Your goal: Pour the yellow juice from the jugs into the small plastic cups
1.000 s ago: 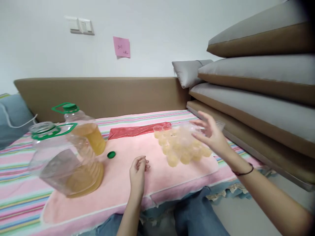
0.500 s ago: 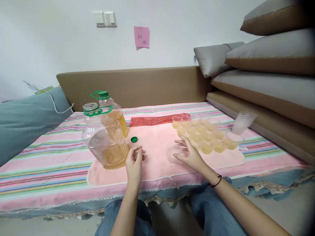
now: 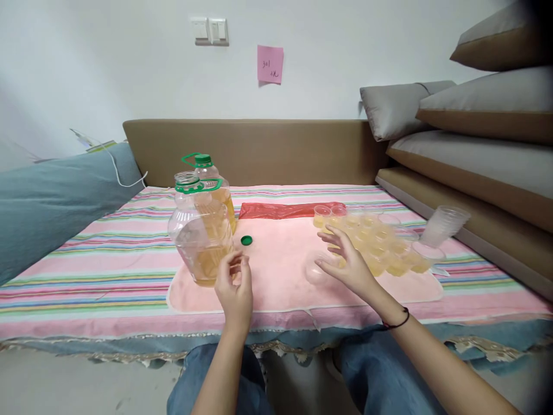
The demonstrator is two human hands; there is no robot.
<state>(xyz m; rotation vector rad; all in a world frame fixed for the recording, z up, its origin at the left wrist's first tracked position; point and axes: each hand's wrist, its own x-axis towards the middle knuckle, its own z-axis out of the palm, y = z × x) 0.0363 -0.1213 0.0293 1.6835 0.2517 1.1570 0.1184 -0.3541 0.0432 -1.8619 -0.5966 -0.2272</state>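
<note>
My left hand (image 3: 234,282) hovers in front of an uncapped plastic jug (image 3: 201,242) of yellow liquid, its fingers curled but apart, with nothing in them. Above and beside a clear round cup (image 3: 317,268) on the pink mat, my right hand (image 3: 345,262) has its fingers spread and holds nothing. Several clear cups of yellow liquid (image 3: 375,242) stand grouped beyond and right of that hand. A green cap (image 3: 246,240) lies on the mat (image 3: 276,288) near the jug.
Behind the open jug stands a second jug with a green lid (image 3: 203,159). A red plastic strip (image 3: 280,211) lies at the back. Stacked clear cups (image 3: 444,226) lean at the right, near piled cushions (image 3: 488,155). A blue-grey cushion (image 3: 64,202) is at the left.
The whole view has shifted, so the jugs and cups appear further right. My left hand now overlaps the jug's lower right edge in view, and its thumb and fingers look wider apart.
</note>
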